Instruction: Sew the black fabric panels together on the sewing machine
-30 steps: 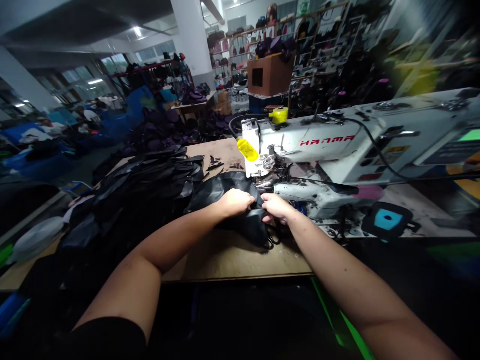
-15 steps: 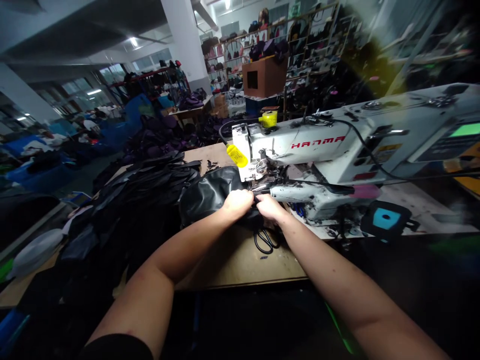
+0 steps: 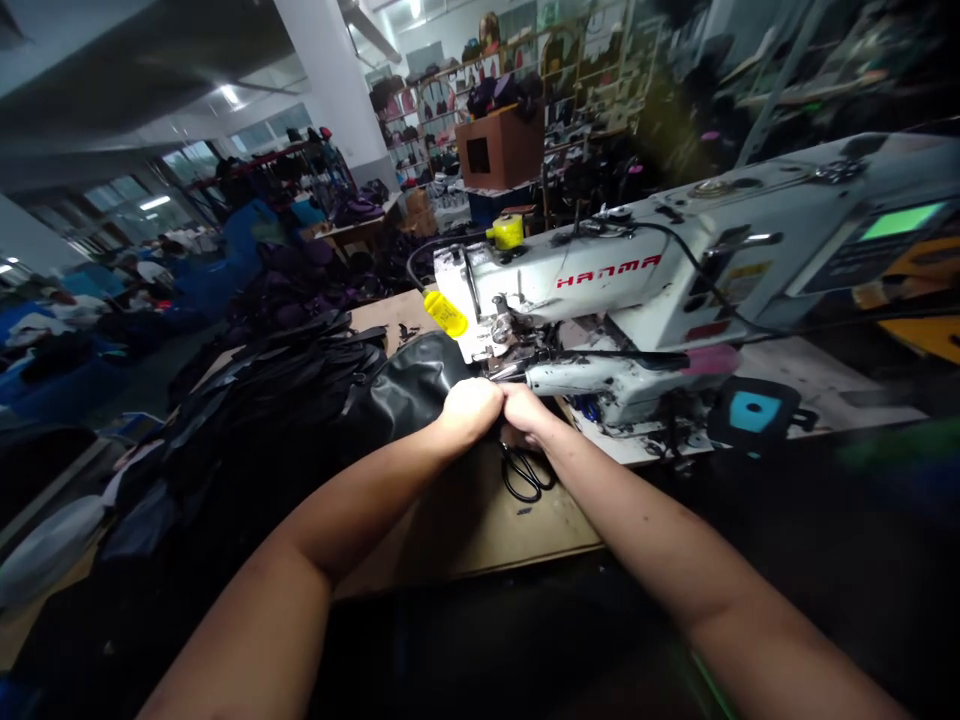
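Observation:
A shiny black leather-like piece (image 3: 409, 385), perhaps a bag part, lies bunched at the needle end of a white sewing machine (image 3: 555, 285). My left hand (image 3: 472, 408) is closed on its near edge, just in front of the presser foot. Touching it, my right hand (image 3: 527, 412) is closed too, fingers curled in beside the tip of the machine's lower arm. The edge between the fingers is mostly hidden by the hands. Black-handled scissors (image 3: 523, 478) lie on the wooden table (image 3: 480, 535) right below my right hand.
Piled black pieces (image 3: 300, 380) cover the table to the left. A yellow tag (image 3: 446, 314) hangs by the machine's head. A black-and-blue pad (image 3: 754, 410) sits at the machine's right base. Behind stand a brown box (image 3: 499, 150) and loaded shelves; people sit far left.
My right hand has closed in against my left hand. Less of the black piece shows beneath the hands, and the scissors' handles are more exposed. The whole view has shifted slightly.

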Motion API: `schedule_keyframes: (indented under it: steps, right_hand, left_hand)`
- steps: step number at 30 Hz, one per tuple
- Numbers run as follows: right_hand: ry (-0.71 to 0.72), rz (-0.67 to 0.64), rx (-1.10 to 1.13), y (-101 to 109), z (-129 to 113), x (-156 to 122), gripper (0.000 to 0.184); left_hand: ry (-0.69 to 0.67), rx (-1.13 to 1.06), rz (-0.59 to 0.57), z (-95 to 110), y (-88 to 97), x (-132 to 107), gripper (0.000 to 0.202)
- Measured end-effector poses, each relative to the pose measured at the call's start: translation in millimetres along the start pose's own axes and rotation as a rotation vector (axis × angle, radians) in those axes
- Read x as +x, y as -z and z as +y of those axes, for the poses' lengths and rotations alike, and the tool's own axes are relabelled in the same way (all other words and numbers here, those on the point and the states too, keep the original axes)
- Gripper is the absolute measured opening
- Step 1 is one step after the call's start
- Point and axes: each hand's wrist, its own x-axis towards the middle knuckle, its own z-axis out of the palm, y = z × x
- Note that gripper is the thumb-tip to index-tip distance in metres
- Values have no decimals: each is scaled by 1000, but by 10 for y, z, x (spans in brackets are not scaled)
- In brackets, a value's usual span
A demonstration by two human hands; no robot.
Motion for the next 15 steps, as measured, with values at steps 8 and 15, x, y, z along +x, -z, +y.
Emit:
schedule_keyframes:
  steps: [8, 15]
  right_hand:
    - [104, -14, -356, 75, 183, -12, 25]
    - [59, -145, -380, 195, 328, -173, 27]
  left_hand:
    - [158, -2, 116, 64, -131, -145, 33]
    - [151, -60, -40, -37, 49, -426, 40]
